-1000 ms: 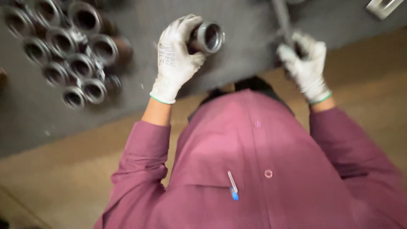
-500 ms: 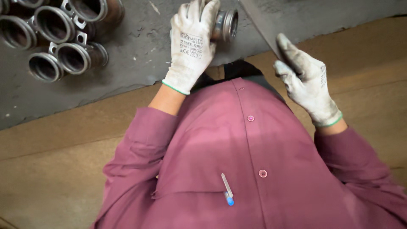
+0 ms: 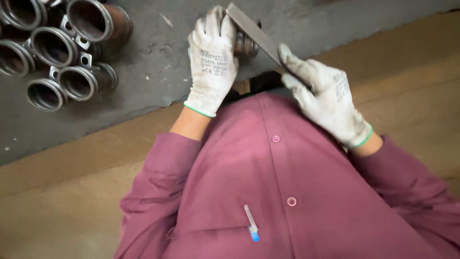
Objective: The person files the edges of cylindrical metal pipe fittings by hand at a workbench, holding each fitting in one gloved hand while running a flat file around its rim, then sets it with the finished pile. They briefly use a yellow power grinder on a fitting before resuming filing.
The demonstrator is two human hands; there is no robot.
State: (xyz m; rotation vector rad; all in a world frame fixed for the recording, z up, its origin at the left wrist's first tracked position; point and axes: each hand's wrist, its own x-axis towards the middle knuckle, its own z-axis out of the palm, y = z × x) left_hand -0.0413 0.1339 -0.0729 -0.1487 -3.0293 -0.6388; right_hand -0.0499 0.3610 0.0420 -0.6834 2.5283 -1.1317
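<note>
Now the right hand [image 3: 326,98] lays its gripped file [image 3: 253,32] across the left hand's [image 3: 213,60] clutched, seemingly metal fitting [image 3: 245,45].

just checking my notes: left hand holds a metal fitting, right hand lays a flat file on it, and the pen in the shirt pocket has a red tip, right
Not quite: the head view shows the pen has a blue tip. The rest stands: left hand holds the fitting, right hand lays the file on it.

I counted five metal pipe fittings [image 3: 72,50] bunched left of my shirt [image 3: 287,192], one more fitting [image 3: 245,44] and one flat file [image 3: 253,31] above it, two gloves [image 3: 213,62].
</note>
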